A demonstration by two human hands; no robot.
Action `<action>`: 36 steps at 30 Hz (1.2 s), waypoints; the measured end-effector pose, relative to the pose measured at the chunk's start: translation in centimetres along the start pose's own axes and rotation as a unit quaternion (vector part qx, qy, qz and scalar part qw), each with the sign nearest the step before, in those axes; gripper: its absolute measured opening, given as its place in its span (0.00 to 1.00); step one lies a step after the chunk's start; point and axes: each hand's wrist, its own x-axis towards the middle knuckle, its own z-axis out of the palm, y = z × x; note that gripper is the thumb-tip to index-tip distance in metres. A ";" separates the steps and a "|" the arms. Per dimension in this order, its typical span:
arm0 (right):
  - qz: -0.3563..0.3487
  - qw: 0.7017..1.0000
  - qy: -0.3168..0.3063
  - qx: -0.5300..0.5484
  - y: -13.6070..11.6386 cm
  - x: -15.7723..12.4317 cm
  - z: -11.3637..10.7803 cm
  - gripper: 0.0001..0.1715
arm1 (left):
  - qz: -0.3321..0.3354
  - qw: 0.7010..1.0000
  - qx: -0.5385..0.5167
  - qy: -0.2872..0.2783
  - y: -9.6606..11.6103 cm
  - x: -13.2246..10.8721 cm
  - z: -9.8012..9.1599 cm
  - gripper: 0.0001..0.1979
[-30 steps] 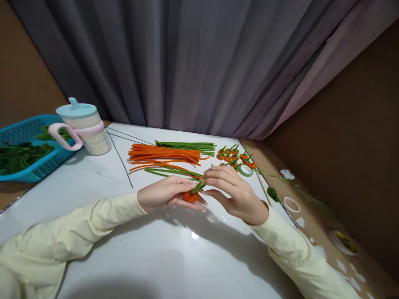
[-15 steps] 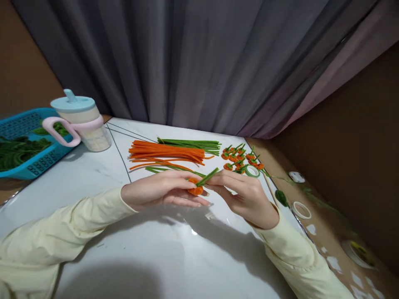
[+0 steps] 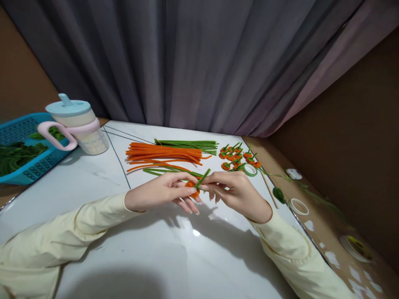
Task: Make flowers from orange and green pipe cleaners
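My left hand (image 3: 165, 192) and my right hand (image 3: 237, 192) meet over the middle of the white table (image 3: 149, 249). Together they pinch a small orange pipe-cleaner flower (image 3: 193, 189) with a green stem (image 3: 202, 177) that sticks up and to the right. Left fingers close on the orange coil; right fingertips grip the stem's base. Behind the hands lie a bundle of orange pipe cleaners (image 3: 163, 153) and a bundle of green pipe cleaners (image 3: 190, 144). Several finished orange flowers (image 3: 235, 155) lie to the right of them.
A cup with a blue lid and pink handle (image 3: 76, 124) stands at the back left beside a blue basket of green leaves (image 3: 21, 151). A green tape roll (image 3: 249, 169), a wooden stick (image 3: 268, 189) and a white tape ring (image 3: 298, 206) lie right. Grey curtain behind.
Both hands have kept hold of the flower and turned it a little. The left fingers have curled downward and the green stem has tilted more upright.
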 end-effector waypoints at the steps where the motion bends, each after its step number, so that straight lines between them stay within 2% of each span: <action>1: 0.011 1.000 0.000 0.019 0.1 0.0 0.0 0.10 | -0.003 1.000 0.001 -0.002 0.0 0.0 0.0 0.12; 4: 0.064 0.995 -0.001 0.082 0.3 0.1 0.1 0.10 | -0.008 1.000 -0.004 -0.007 -0.1 0.2 -0.1 0.13; 8: 0.133 0.976 -0.012 0.171 0.8 0.3 0.2 0.15 | -0.008 0.999 -0.027 0.020 -0.3 0.4 -0.2 0.16; 12: 0.081 0.990 0.006 0.115 1.0 0.2 0.5 0.11 | -0.003 0.998 -0.037 0.046 -0.4 0.5 -0.2 0.14; 14: 0.045 0.997 0.035 0.059 1.0 0.1 0.8 0.07 | 0.022 0.998 -0.026 0.061 -0.6 0.5 -0.2 0.16; 17: -0.005 0.998 0.059 0.017 1.1 -0.1 1.4 0.05 | 0.053 0.992 0.002 0.114 -1.1 0.7 -0.1 0.21; 20: -0.052 0.997 0.058 -0.022 1.3 -0.1 1.7 0.05 | 0.065 0.985 0.005 0.158 -1.7 0.9 0.2 0.23; 26: -0.151 0.980 0.056 -0.116 1.8 -0.1 1.7 0.11 | 0.116 0.977 0.046 0.170 -2.3 1.1 0.4 0.18; 30: -0.151 0.982 0.040 -0.109 1.9 -0.1 1.8 0.16 | 0.122 0.968 0.130 0.175 -2.4 0.9 0.3 0.16; 36: -0.079 0.992 0.079 -0.064 1.5 0.2 2.5 0.10 | 0.133 0.953 0.209 0.172 -2.5 0.6 0.4 0.16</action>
